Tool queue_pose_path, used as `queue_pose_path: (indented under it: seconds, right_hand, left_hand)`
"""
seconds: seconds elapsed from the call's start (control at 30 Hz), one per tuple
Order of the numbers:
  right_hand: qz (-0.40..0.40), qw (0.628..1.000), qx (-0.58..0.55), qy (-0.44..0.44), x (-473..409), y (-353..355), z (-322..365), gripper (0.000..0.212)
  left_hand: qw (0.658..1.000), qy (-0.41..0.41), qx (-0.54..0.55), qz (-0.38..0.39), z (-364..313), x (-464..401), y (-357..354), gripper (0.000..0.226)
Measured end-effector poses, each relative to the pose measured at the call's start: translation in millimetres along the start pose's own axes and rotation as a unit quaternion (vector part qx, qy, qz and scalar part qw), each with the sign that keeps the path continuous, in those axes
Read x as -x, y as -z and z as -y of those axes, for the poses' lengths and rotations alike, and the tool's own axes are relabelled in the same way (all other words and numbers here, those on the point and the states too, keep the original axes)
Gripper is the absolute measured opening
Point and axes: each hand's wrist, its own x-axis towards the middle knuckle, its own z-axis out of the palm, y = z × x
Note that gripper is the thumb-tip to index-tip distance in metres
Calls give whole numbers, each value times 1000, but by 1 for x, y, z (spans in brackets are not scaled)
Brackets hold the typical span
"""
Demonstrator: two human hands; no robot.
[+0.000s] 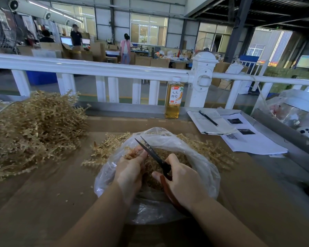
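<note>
Straw-coloured plastic sprigs lie in a big loose heap at the far left of the brown cardboard worktop, well apart from the hands. Nearer the middle, a few loose sprigs rest on the cardboard just beside the left edge of a clear plastic bag. The bag lies open on the worktop with more of the same stuff inside it. The left hand is over the bag's mouth, fingers curled, thumb and fingertips pinching a short sprig at its upper end. Right against that sprig sit the scissors, their dark blades slightly parted and pointing up and to the left, tips past the left hand's fingers. The right hand grips the red handles with its fingers wrapped round them and its thumb stretched along the near side towards the left hand; how the fingers sit in the loops is hidden. Behind the bag, by the white railing, stands a bottle of amber drink with a white cap. To its right a notebook lies with a black pen on it, then printed sheets, and at the far right edge a crumpled clear bag
</note>
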Motion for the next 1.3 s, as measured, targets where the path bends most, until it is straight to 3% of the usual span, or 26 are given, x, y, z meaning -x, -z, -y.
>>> queue_pose_path:
  seconds: [0.13,0.23,0.4,0.8,1.3]
  right_hand:
    - [2,1000,-14,-5,-1,0,0,32]
    - [4,1000,-6,1,-2,-1,0,32]
    - [10,1000,9,12,-3,-3,0,32]
    - [-6,1000,10,16,-4,-1,2,32]
    - [1,1000,20,3,-7,-2,5,34]
  left_hand:
    - [999,-17,-23,-24,1,-1,0,26]
    - [1000,-19,-16,9,0,2,-1,10]
    - [999,-19,1,29,-2,4,0,20]
    - [999,-11,-17,38,0,0,3,9]
    - [997,4,-50,56,-3,6,1,11]
